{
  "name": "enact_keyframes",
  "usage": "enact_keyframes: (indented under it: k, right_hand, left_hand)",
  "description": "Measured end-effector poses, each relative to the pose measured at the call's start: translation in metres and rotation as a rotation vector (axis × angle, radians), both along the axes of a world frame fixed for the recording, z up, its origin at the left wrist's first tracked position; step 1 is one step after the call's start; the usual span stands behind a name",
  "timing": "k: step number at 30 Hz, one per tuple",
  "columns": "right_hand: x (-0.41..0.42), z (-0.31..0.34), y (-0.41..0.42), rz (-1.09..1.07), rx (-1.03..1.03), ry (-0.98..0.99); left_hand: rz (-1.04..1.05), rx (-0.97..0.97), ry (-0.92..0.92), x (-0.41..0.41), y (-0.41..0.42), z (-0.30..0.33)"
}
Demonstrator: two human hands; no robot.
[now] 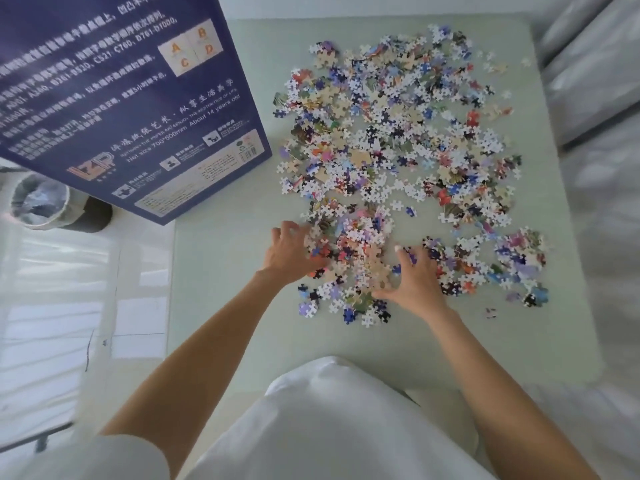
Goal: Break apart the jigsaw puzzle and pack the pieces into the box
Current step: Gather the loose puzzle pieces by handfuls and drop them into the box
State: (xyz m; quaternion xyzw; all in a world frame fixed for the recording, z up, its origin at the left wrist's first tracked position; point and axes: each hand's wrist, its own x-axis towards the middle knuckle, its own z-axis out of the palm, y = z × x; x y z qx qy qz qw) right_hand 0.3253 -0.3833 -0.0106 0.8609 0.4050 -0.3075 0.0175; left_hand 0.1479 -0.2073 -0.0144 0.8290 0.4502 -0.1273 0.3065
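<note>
Several loose jigsaw pieces (398, 133) lie scattered over the pale green table (225, 306), many white side up. A denser heap of pieces (353, 247) sits near the table's front. My left hand (291, 252) rests on the heap's left side with fingers curved onto the pieces. My right hand (415, 278) lies on the heap's right side, fingers spread over the pieces. The two hands bracket the heap between them. The dark blue puzzle box (114, 91) stands tilted at the upper left, its printed underside facing me.
A bin with a plastic liner (40, 202) stands on the floor at left, beside a dark round object (97, 214). Grey cushions (595, 81) run along the table's right side. White clothing (329, 420) covers my lap below.
</note>
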Motion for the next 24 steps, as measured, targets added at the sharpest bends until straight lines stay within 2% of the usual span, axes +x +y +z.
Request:
enact_keyframes:
  k: [3, 6, 10, 15, 18, 21, 24]
  right_hand:
    - [-0.017, 0.0, -0.011, 0.004, 0.014, 0.025]
    - [-0.035, -0.006, -0.001, 0.026, 0.134, 0.081]
    - [-0.038, -0.009, 0.018, 0.032, 0.284, 0.175]
    - [-0.012, -0.001, 0.033, 0.164, 0.371, 0.101]
    - [0.006, -0.004, 0.052, 0.329, 0.25, -0.025]
    - [0.018, -0.006, 0.071, 0.476, 0.039, -0.033]
    - [0.017, -0.005, 0.082, 0.618, 0.027, -0.055]
  left_hand:
    - [-0.048, -0.04, 0.054, -0.003, -0.028, 0.003]
    - [-0.04, -0.042, 0.075, -0.001, -0.049, 0.003]
    - [0.063, 0.006, 0.052, 0.006, -0.069, 0.002]
    - [0.199, -0.033, -0.023, 0.006, -0.071, 0.002]
    - [0.24, -0.066, -0.034, 0.007, -0.071, 0.001]
    - [0.274, -0.089, -0.046, 0.005, -0.068, 0.001]
    - [0.304, -0.107, -0.061, 0.001, -0.064, 0.001]
